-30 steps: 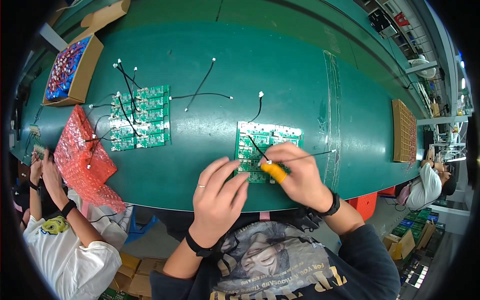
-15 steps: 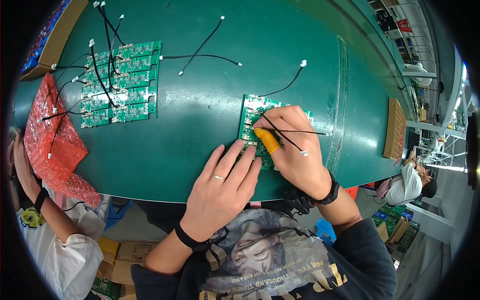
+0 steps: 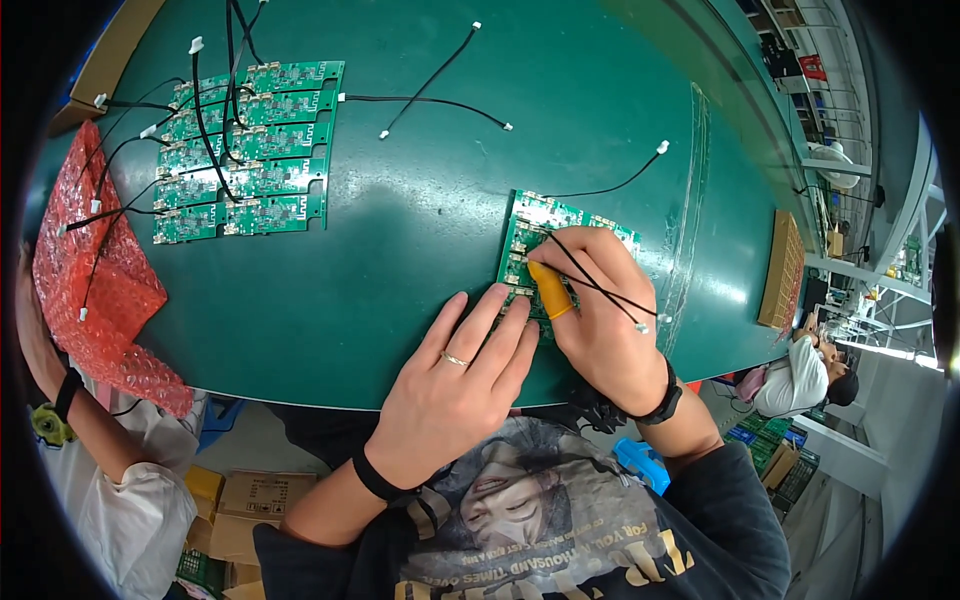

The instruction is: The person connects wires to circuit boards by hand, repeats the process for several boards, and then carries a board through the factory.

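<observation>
The right hand [image 3: 605,320], with a yellow finger cover [image 3: 550,292] on the thumb, pinches one end of a black cable [image 3: 632,303] at the left side of a green circuit board [image 3: 547,212]; the plug there is hidden. The left hand [image 3: 445,385] has its fingers slightly spread, fingertips on the board's near left part. Another board panel [image 3: 282,215] with cables lies farther left.

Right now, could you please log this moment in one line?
left hand: fingers at green board panel; right hand: yellow finger cot at same panel; two black cables: crossed over right hand
</observation>
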The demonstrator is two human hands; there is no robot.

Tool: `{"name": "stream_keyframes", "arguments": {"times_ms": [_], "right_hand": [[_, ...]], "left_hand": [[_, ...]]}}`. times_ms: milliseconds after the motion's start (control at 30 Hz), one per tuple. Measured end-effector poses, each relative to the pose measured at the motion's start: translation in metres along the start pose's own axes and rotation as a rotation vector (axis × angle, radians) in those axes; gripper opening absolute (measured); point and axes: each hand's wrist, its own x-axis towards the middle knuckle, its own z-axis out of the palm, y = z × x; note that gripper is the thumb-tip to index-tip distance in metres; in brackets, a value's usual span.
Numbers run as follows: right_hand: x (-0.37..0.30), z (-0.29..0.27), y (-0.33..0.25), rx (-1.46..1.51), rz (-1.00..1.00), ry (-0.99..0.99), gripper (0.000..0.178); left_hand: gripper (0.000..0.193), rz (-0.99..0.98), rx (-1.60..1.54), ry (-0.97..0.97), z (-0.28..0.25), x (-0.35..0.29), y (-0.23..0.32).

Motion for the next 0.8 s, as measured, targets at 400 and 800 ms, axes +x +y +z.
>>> {"name": "stream_keyframes", "arguments": {"times_ms": [400,800], "right_hand": [[0.0,0.0,-0.011,-0.18,-0.033,-0.015,0.028],[0.006,-0.006,-0.011,-0.179,-0.035,-0.026,0.028]], "left_hand": [[0.03,0.005,0.007,0.02,0.002,-0.002,-0.001],[0.038,0.021,0.006,-0.006,0.001,0.0,-0.001]]}}
